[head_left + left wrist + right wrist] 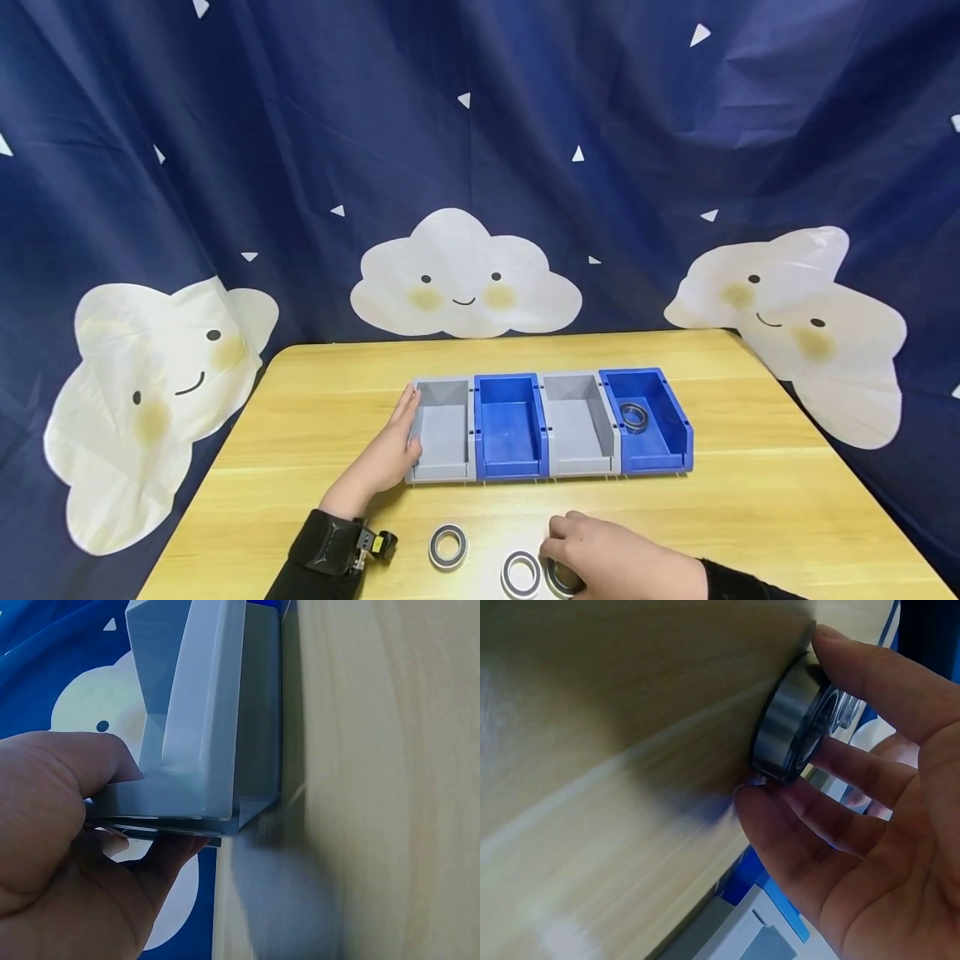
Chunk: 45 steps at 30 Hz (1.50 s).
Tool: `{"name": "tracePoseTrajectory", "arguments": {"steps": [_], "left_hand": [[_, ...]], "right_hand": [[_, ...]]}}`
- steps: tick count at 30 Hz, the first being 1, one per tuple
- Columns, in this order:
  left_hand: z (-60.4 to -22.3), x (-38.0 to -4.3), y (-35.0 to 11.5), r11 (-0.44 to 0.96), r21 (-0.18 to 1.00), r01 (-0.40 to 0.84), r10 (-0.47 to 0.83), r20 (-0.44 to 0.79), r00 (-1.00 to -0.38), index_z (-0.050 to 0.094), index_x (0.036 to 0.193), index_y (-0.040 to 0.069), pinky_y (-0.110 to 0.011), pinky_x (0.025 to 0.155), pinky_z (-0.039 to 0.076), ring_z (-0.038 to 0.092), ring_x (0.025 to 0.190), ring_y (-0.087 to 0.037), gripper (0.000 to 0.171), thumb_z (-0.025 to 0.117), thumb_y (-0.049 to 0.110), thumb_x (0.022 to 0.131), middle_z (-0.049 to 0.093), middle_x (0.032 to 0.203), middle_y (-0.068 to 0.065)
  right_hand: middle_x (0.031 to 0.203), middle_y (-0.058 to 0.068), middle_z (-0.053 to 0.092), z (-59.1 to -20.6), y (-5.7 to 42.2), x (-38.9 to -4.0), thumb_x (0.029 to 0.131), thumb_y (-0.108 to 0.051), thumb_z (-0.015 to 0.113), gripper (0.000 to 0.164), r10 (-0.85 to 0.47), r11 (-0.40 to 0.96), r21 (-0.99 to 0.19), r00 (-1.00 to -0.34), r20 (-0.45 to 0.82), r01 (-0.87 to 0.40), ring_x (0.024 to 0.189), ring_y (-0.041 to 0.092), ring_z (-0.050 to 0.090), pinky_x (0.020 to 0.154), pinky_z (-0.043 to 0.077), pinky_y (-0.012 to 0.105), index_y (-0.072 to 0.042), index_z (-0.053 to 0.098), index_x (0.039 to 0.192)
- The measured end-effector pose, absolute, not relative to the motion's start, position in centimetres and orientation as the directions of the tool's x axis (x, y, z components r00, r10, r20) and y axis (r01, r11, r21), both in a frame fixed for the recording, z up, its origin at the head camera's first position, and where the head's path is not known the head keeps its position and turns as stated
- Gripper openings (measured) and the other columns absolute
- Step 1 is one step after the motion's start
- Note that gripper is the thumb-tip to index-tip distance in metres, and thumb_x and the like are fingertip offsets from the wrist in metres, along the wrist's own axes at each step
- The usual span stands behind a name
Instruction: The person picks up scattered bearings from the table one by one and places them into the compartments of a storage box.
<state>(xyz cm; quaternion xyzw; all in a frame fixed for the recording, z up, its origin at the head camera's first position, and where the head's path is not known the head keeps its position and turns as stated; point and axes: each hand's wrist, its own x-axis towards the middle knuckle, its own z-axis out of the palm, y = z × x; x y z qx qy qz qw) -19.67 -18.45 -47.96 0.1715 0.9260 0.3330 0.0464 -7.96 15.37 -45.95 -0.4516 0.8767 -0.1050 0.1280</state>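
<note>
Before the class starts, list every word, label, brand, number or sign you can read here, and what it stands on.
None can be read.
Yellow patch on the left wrist device: too small to tell any text.
Bearings: any marking too small to read.
Bins and curtain: no lettering visible.

wood-grain table [750,492] with four grey and blue bins [512,470] in a row and three round bearings [447,565]

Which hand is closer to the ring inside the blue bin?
Right. The right hand is in front of the ring, toward the person; the left hand is farther left, holding the leftmost bin.
</note>
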Motion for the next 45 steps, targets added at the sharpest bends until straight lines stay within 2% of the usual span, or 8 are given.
{"name": "tracePoseTrajectory", "arguments": {"steps": [5, 15, 22, 26, 30, 34, 41, 45], "left_hand": [[-48.1, -19.5, -18.4, 0.716, 0.634, 0.291, 0.354, 0.028, -0.935, 0.008, 0.160, 0.004, -0.042, 0.112, 0.039, 0.032, 0.145, -0.032, 0.076, 0.050, 0.002, 0.097, -0.011, 0.168, -0.004], [-48.0, -19.5, -18.0, 0.706, 0.640, 0.302, 0.358, 0.045, -0.933, 0.009, 0.160, 0.002, -0.044, 0.114, 0.034, 0.030, 0.146, -0.033, 0.076, 0.051, 0.002, 0.096, -0.009, 0.168, -0.005], [-48.0, -19.7, -17.9, 0.706, 0.639, 0.304, 0.351, 0.057, -0.935, 0.009, 0.160, 0.004, -0.041, 0.109, 0.043, 0.034, 0.144, -0.031, 0.076, 0.051, 0.003, 0.097, -0.009, 0.168, -0.003], [-48.1, -19.7, -18.0, 0.713, 0.634, 0.298, 0.348, 0.048, -0.936, 0.009, 0.160, 0.004, -0.041, 0.111, 0.040, 0.033, 0.145, -0.031, 0.076, 0.051, 0.003, 0.097, -0.009, 0.168, -0.002], [-48.1, -19.6, -18.0, 0.715, 0.633, 0.297, 0.346, 0.049, -0.937, 0.009, 0.161, 0.005, -0.043, 0.113, 0.036, 0.031, 0.145, -0.032, 0.076, 0.051, 0.003, 0.097, -0.009, 0.168, -0.003], [-48.0, -19.6, -18.1, 0.717, 0.631, 0.296, 0.346, 0.047, -0.937, 0.008, 0.160, 0.004, -0.044, 0.115, 0.034, 0.030, 0.146, -0.032, 0.076, 0.051, 0.003, 0.097, -0.009, 0.168, -0.003], [-48.2, -19.5, -18.3, 0.720, 0.628, 0.294, 0.346, 0.043, -0.937, 0.008, 0.160, 0.004, -0.044, 0.115, 0.033, 0.028, 0.147, -0.032, 0.077, 0.052, 0.002, 0.097, -0.010, 0.168, -0.004], [-48.2, -19.5, -18.4, 0.719, 0.628, 0.298, 0.346, 0.048, -0.937, 0.008, 0.161, 0.005, -0.044, 0.114, 0.034, 0.029, 0.146, -0.033, 0.077, 0.052, 0.002, 0.097, -0.009, 0.168, -0.004]], "right_hand": [[0.089, -0.018, 0.050, -46.5, 15.4, -7.6, 0.085, -0.049, 0.076, 0.034, -0.829, 0.554, -0.263, -0.553, -0.087, -0.790, 0.077, -0.002, 0.039, 0.064, 0.039, 0.014, -0.023, 0.069, 0.106], [0.087, -0.017, 0.047, -46.4, 15.5, -7.4, 0.081, -0.039, 0.081, 0.030, -0.826, 0.558, -0.222, -0.560, -0.059, -0.800, 0.076, -0.001, 0.038, 0.063, 0.037, 0.013, -0.022, 0.070, 0.104], [0.089, -0.018, 0.051, -46.1, 15.7, -7.8, 0.085, -0.048, 0.076, 0.035, -0.805, 0.588, -0.315, -0.578, -0.136, -0.745, 0.076, -0.002, 0.041, 0.065, 0.042, 0.015, -0.025, 0.071, 0.111], [0.089, -0.019, 0.051, -46.1, 15.8, -7.8, 0.085, -0.049, 0.075, 0.035, -0.800, 0.593, -0.330, -0.583, -0.141, -0.734, 0.076, -0.003, 0.042, 0.065, 0.043, 0.015, -0.026, 0.071, 0.112], [0.087, -0.019, 0.050, -46.0, 15.9, -7.7, 0.085, -0.041, 0.078, 0.029, -0.787, 0.607, -0.350, -0.601, -0.140, -0.713, 0.075, -0.003, 0.042, 0.064, 0.042, 0.014, -0.026, 0.071, 0.109], [0.085, -0.018, 0.047, -45.4, 16.1, -7.6, 0.082, -0.033, 0.082, 0.029, -0.771, 0.622, -0.345, -0.627, -0.112, -0.703, 0.074, -0.002, 0.042, 0.063, 0.041, 0.015, -0.025, 0.071, 0.107], [0.082, -0.014, 0.039, -44.4, 16.6, -7.7, 0.064, -0.026, 0.086, 0.038, -0.778, 0.599, -0.194, -0.622, 0.091, -0.777, 0.073, 0.000, 0.038, 0.062, 0.037, 0.014, -0.022, 0.069, 0.098], [0.081, -0.014, 0.038, -43.7, 16.9, -8.1, 0.061, -0.024, 0.086, 0.038, -0.770, 0.604, -0.163, -0.624, 0.130, -0.780, 0.072, 0.001, 0.037, 0.061, 0.037, 0.015, -0.022, 0.068, 0.094]]}}
